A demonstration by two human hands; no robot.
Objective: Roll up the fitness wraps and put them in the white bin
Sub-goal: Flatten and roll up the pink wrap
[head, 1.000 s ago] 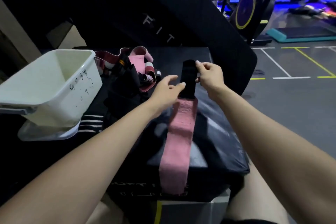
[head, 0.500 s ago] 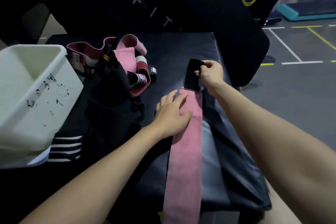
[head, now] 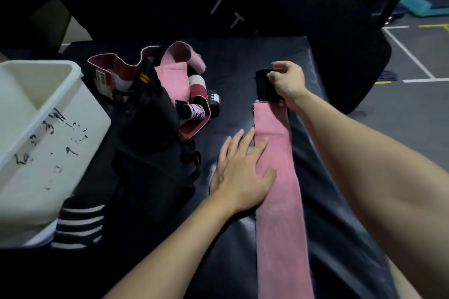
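A long pink fitness wrap (head: 279, 201) lies flat along the black padded bench (head: 230, 68), running from near me toward the back. Its far end is a black tab (head: 264, 85). My right hand (head: 289, 82) pinches that black tab at its far edge. With straight fingers, my left hand (head: 243, 172) rests flat on the wrap's left side, partly on the bench. At the left stands the white bin (head: 43, 128), with black scribbles on its side.
A pile of other wraps (head: 170, 85), pink, maroon and black, lies between the bin and the pink wrap. A black-and-white striped wrap (head: 77, 226) sits by the bin's near corner. A black pad marked FIT leans behind the bench. Grey gym floor lies at right.
The pink wrap, held up by both hands a second ago, now lies flat on the bench. My left hand let go of the tab and slid down onto the pink part.
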